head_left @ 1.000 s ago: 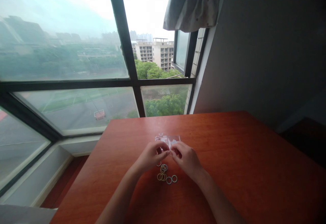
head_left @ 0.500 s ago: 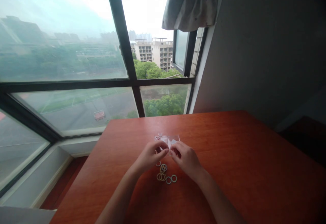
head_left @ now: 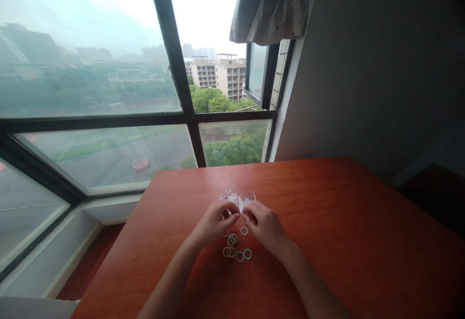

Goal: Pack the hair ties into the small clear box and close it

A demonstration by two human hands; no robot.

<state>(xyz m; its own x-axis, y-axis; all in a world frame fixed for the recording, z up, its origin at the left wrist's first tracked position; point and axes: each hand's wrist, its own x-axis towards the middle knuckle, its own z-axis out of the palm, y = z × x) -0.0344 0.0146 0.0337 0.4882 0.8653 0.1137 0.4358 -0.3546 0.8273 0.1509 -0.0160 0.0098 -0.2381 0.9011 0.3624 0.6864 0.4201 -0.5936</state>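
Observation:
My left hand (head_left: 218, 220) is pinched, thumb against fingers, just in front of a clear plastic box (head_left: 250, 196). Opposite it, my right hand (head_left: 263, 222) is pinched too, and the fingertips of both hands almost meet. Whatever lies between the fingertips is too small to make out. One pale ring (head_left: 244, 231) lies on its own below the right fingertips. Nearer to me is a loose cluster of several rings (head_left: 229, 252), yellowish and grey-green, some overlapping. Another ring (head_left: 225, 234) is partly covered by my left hand. The hands hide part of the box.
All of this rests on a reddish-brown wooden table (head_left: 337, 222). Beyond its far edge is a dark-framed window (head_left: 194, 137), with a curtain (head_left: 271, 9) hanging at upper right. A grey wall (head_left: 363, 77) stands to the right.
A pale ring seen between the fingertips earlier now lies on the table below them. Both hands remain almost in the same place.

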